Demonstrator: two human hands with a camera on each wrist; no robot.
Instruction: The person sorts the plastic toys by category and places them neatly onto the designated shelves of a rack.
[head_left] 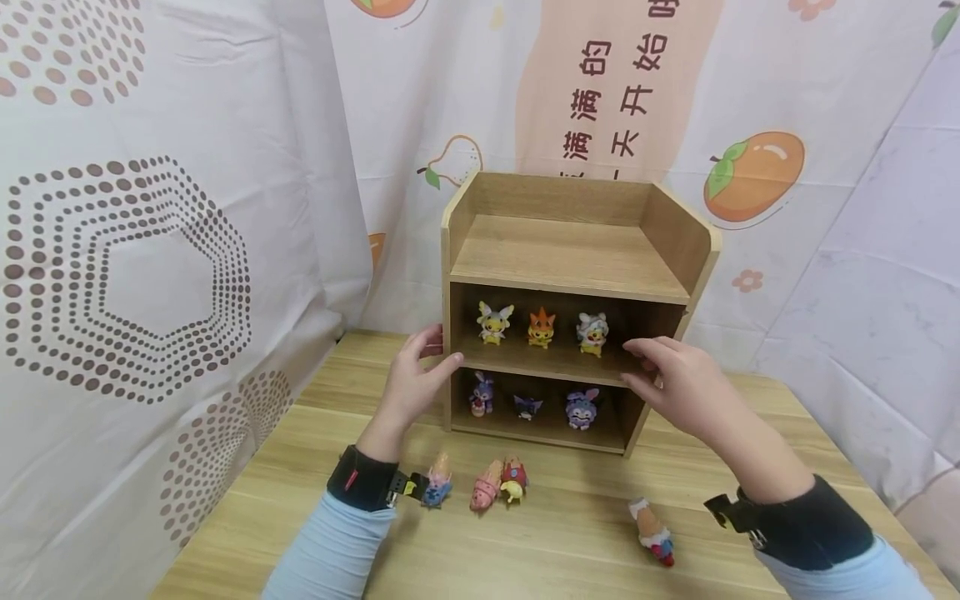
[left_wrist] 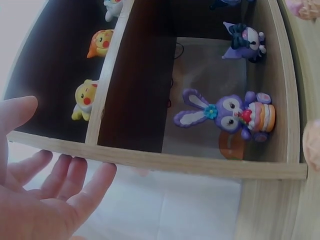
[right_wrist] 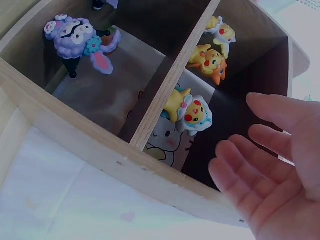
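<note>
Pale-blue sleeves [head_left: 330, 542] and black wrist straps [head_left: 363, 477] lead to two hands. Fingers relaxed, the left hand [head_left: 411, 375] grips nothing; its fingertips appear to touch the left side of a wooden shelf unit [head_left: 570, 250]. Near the right end of the upper compartment, the right hand [head_left: 678, 379] is loosely spread and holds nothing.

Standing upright on the bench [head_left: 562, 554], the unit has three yellow figures in its upper compartment: white-eared [head_left: 492, 322], orange-hooded [head_left: 541, 327] and pale-hooded [head_left: 592, 333]. Below stand a purple rabbit with a cake [head_left: 482, 393], a small dark-purple figure [head_left: 527, 407] and a fluffy purple one [head_left: 582, 408].

Four more figures [head_left: 487, 486] lie before the unit, one well apart toward the right. Patterned cloth [head_left: 300, 167] hangs behind.
</note>
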